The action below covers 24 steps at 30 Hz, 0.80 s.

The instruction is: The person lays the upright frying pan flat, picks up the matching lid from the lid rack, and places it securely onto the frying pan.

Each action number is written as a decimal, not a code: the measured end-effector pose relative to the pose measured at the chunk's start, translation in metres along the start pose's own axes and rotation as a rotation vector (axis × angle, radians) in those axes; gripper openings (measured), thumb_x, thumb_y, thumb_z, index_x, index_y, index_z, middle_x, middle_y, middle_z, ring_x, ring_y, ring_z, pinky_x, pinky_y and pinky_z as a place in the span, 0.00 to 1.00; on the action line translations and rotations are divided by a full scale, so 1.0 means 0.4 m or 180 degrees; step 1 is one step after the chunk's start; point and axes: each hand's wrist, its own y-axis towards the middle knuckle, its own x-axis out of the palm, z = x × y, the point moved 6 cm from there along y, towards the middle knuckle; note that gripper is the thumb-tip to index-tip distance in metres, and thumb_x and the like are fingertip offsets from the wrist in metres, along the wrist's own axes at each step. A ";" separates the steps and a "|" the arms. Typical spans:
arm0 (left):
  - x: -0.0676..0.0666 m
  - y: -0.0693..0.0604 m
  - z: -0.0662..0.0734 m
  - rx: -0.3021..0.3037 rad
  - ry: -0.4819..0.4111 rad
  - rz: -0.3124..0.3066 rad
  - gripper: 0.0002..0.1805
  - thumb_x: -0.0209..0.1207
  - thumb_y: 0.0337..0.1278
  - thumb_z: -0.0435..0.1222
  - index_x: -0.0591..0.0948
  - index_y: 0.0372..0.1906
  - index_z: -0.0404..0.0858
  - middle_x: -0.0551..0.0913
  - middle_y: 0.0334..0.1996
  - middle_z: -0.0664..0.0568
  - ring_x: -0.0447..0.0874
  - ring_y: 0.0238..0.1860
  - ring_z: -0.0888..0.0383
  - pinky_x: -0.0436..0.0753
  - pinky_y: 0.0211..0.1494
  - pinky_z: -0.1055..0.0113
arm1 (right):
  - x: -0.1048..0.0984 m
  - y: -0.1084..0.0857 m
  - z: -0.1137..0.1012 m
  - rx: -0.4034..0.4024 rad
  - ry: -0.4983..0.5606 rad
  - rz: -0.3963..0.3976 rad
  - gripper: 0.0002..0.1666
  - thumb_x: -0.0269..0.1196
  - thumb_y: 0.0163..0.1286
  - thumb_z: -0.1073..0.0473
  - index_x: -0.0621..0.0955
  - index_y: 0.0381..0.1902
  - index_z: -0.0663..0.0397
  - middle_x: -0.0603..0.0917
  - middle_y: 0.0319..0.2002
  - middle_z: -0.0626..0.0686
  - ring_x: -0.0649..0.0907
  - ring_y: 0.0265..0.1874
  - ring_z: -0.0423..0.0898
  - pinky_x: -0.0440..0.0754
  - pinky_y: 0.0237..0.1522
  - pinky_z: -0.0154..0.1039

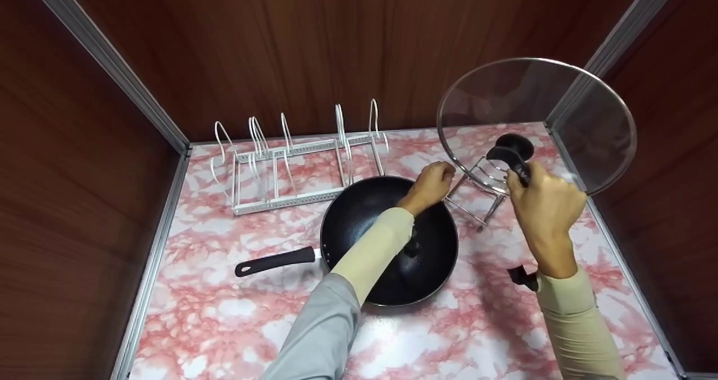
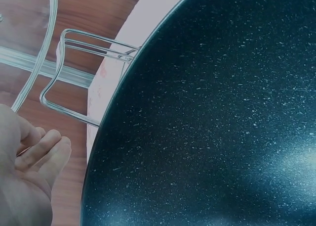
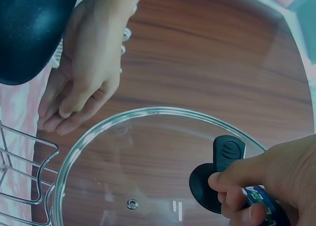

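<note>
My right hand (image 1: 549,206) grips the black handle (image 3: 229,154) of a large glass lid (image 1: 583,105) with a metal rim. The lid stands tilted, raised over a small wire stand (image 1: 477,214). Close to the lid's rim is my left hand (image 1: 431,184), its fingers loosely bent and holding nothing; in the right wrist view it is apart from the rim. Below the left forearm lies a black wok (image 1: 387,279) with a long black handle (image 1: 275,262) pointing left. The forearm hides part of the wok's inside.
A white rack (image 1: 289,200) with several upright wire loops stands behind the wok, near the back wall. The table (image 1: 224,324) has a red-and-white marbled top. Dark wood panels (image 1: 314,49) with metal edge strips enclose it at the back and both sides.
</note>
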 end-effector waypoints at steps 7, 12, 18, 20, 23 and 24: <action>-0.022 -0.011 -0.020 -0.0131 -0.0139 0.0016 0.14 0.54 0.74 0.28 0.86 0.54 0.30 0.90 0.50 0.44 0.87 0.55 0.52 0.81 0.62 0.69 | -0.003 -0.002 -0.002 -0.0006 0.0027 0.0017 0.14 0.71 0.63 0.54 0.83 0.30 0.61 0.80 0.15 0.67 0.78 0.13 0.72 0.66 0.15 0.65; -0.045 -0.017 -0.022 -0.0089 -0.0187 0.0060 0.12 0.54 0.74 0.28 0.86 0.51 0.31 0.89 0.46 0.44 0.85 0.49 0.54 0.81 0.57 0.68 | -0.002 -0.002 0.001 0.0020 0.0040 -0.0057 0.15 0.70 0.64 0.54 0.82 0.30 0.61 0.80 0.15 0.67 0.78 0.14 0.72 0.66 0.16 0.65; -0.064 -0.021 -0.027 -0.0112 -0.0303 0.0102 0.09 0.54 0.73 0.27 0.85 0.46 0.33 0.89 0.41 0.46 0.85 0.43 0.57 0.80 0.51 0.74 | 0.001 -0.004 0.003 0.0034 0.0073 -0.0099 0.13 0.69 0.64 0.55 0.83 0.30 0.60 0.80 0.14 0.67 0.77 0.13 0.70 0.66 0.16 0.64; -0.068 -0.022 -0.029 -0.0141 -0.0350 0.0093 0.08 0.54 0.73 0.27 0.84 0.46 0.32 0.90 0.42 0.45 0.87 0.44 0.57 0.80 0.51 0.75 | 0.001 -0.004 0.004 0.0041 0.0073 -0.0096 0.12 0.68 0.64 0.55 0.83 0.30 0.60 0.80 0.14 0.66 0.77 0.13 0.70 0.66 0.16 0.63; -0.075 -0.024 -0.030 -0.0167 -0.0365 0.0075 0.09 0.55 0.74 0.27 0.84 0.47 0.31 0.90 0.44 0.43 0.89 0.45 0.55 0.81 0.51 0.74 | 0.002 -0.004 0.005 0.0050 0.0059 -0.0103 0.12 0.68 0.64 0.55 0.83 0.31 0.60 0.80 0.14 0.67 0.77 0.13 0.70 0.65 0.16 0.63; -0.079 -0.025 -0.030 -0.0173 -0.0344 0.0081 0.09 0.55 0.74 0.28 0.84 0.47 0.32 0.90 0.45 0.43 0.89 0.46 0.54 0.81 0.51 0.74 | 0.002 -0.005 0.005 0.0054 0.0054 -0.0111 0.12 0.68 0.64 0.55 0.84 0.32 0.60 0.80 0.15 0.67 0.77 0.13 0.70 0.65 0.16 0.63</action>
